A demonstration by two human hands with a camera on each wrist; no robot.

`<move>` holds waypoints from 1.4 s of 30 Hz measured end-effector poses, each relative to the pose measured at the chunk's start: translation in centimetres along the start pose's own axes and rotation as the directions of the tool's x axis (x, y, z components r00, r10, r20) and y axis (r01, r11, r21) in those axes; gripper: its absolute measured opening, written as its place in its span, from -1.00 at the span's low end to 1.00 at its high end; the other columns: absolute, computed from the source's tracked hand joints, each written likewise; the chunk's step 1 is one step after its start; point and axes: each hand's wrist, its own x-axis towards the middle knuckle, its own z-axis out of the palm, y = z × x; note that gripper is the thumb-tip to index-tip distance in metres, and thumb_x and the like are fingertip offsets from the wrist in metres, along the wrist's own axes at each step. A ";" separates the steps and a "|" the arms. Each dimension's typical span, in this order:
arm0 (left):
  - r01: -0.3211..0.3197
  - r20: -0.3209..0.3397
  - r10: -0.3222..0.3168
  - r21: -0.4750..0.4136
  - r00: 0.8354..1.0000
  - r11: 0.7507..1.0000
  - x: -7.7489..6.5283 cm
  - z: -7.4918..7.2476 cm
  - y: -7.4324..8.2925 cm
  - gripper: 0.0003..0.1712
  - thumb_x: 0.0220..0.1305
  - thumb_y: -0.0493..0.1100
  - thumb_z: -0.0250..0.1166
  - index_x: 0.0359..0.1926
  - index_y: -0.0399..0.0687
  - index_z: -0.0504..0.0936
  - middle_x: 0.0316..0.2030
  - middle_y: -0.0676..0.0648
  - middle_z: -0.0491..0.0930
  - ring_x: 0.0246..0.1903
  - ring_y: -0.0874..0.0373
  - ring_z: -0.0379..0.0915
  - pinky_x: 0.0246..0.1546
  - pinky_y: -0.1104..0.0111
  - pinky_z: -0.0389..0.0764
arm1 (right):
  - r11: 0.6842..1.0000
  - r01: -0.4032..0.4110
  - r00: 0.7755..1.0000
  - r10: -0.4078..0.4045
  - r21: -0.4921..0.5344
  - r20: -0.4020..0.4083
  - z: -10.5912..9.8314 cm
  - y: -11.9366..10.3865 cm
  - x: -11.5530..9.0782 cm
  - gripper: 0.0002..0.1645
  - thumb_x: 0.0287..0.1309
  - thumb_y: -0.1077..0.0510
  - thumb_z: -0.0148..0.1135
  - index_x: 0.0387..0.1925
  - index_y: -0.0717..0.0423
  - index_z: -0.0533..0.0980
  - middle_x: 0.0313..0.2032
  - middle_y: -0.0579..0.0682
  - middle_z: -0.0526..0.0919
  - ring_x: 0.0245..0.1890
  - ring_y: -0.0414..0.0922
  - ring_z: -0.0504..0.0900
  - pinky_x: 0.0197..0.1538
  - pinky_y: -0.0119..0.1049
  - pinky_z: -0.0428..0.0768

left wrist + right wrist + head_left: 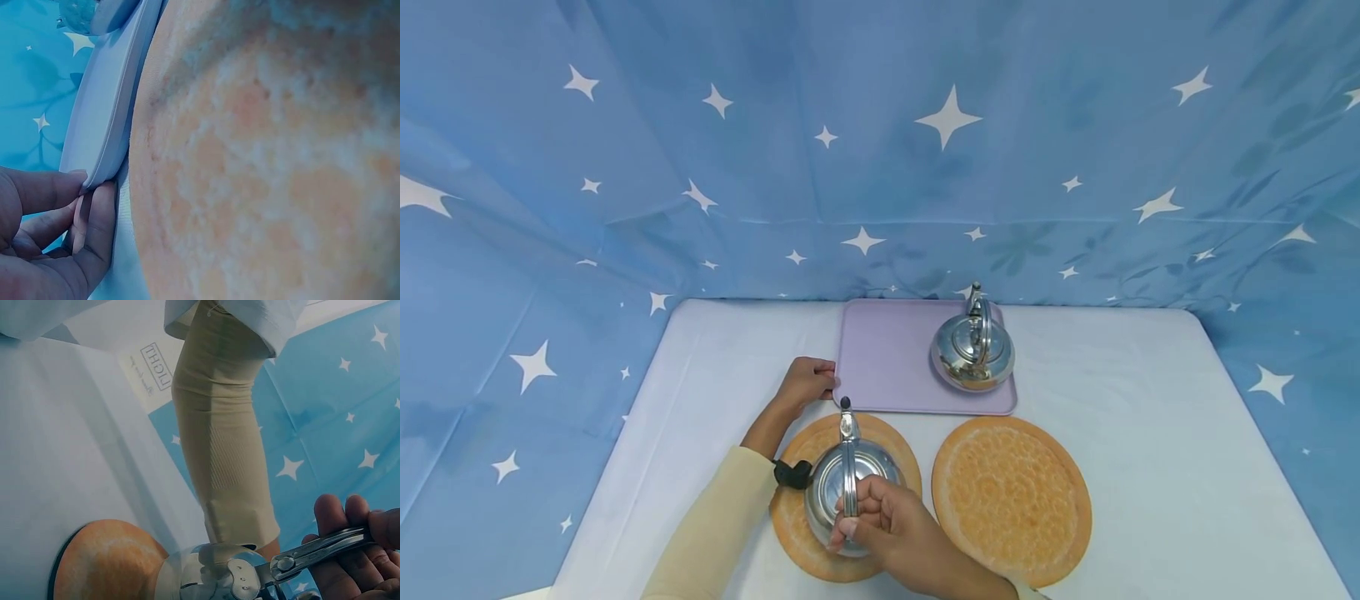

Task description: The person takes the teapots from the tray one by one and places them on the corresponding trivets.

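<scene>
My left hand [806,382] pinches the near-left edge of a lilac tray [883,354] between thumb and fingers. In the left wrist view, the tray's pale rim [107,134] runs up from the fingertips. My right hand [901,532] grips the upright handle of a shiny steel kettle [825,486], its black-tipped spout pointing away from me. This kettle overlaps a round bread-patterned placemat [906,446] in the head view. From the right wrist, the fingers wrap loosely around the metal handle [334,545]. A second steel kettle [958,367] stands on the tray's right side.
Another round bread-patterned placemat [1011,500] lies to the right, just in front of the tray. A white cloth [1150,433] covers the table. Behind and beside it hangs a blue star-printed curtain [760,167]. My left forearm crosses the left placemat's outer side.
</scene>
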 end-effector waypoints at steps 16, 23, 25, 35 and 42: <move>0.009 0.019 -0.008 -0.006 1.000 1.000 -0.1 0.1 0.4 -0.61 0.25 -0.44 0.22 0.11 -0.47 0.52 -0.14 -0.29 0.57 -0.36 0.11 0.58 -0.35 0.39 0.69 | 0.998 -0.056 0.998 0.056 0.006 0.025 0.4 1.5 -0.1 -0.74 0.36 0.25 0.11 -0.09 0.41 0.36 -0.23 0.25 0.65 -0.16 0.07 0.68 -0.31 -0.56 0.56; 0.010 0.019 -0.010 0.006 1.000 1.000 0.0 0.0 0.4 -0.59 0.24 -0.43 0.22 0.13 -0.46 0.52 -0.17 -0.26 0.55 -0.36 0.11 0.57 -0.35 0.40 0.68 | 0.997 -0.066 0.998 0.065 0.046 0.027 0.3 2.0 -0.3 -0.73 0.37 0.25 0.10 -0.06 0.41 0.35 -0.20 0.26 0.64 -0.12 0.02 0.67 -0.16 -0.41 0.64; 0.009 0.021 -0.010 0.008 1.000 1.000 0.0 0.1 0.4 -0.59 0.24 -0.42 0.21 0.13 -0.46 0.52 -0.18 -0.25 0.54 -0.36 0.11 0.56 -0.35 0.40 0.68 | 0.996 -0.066 0.997 0.065 0.059 0.029 0.2 2.2 -0.3 -0.73 0.38 0.26 0.09 -0.05 0.42 0.34 -0.18 0.26 0.62 -0.10 -0.01 0.67 -0.05 -0.28 0.65; 0.010 0.023 -0.010 -0.004 1.000 1.000 0.0 0.1 0.2 -0.60 0.24 -0.44 0.21 0.12 -0.46 0.52 -0.24 -0.21 0.53 -0.40 0.13 0.55 -0.37 0.41 0.68 | 0.995 -0.053 0.998 0.050 0.083 0.043 0.1 2.3 -0.4 -0.73 0.38 0.27 0.08 -0.05 0.44 0.32 -0.16 0.24 0.60 -0.08 0.01 0.66 0.06 -0.07 0.56; 0.009 0.017 -0.009 -0.006 1.000 1.000 0.1 -0.1 0.1 -0.60 0.23 -0.44 0.19 0.10 -0.46 0.54 -0.26 -0.22 0.54 -0.41 0.13 0.56 -0.38 0.40 0.68 | 0.998 -0.031 0.999 0.029 0.062 0.041 0.3 2.2 -0.2 -0.74 0.38 0.28 0.08 -0.04 0.43 0.35 -0.19 0.18 0.63 -0.12 -0.02 0.68 0.03 -0.05 0.58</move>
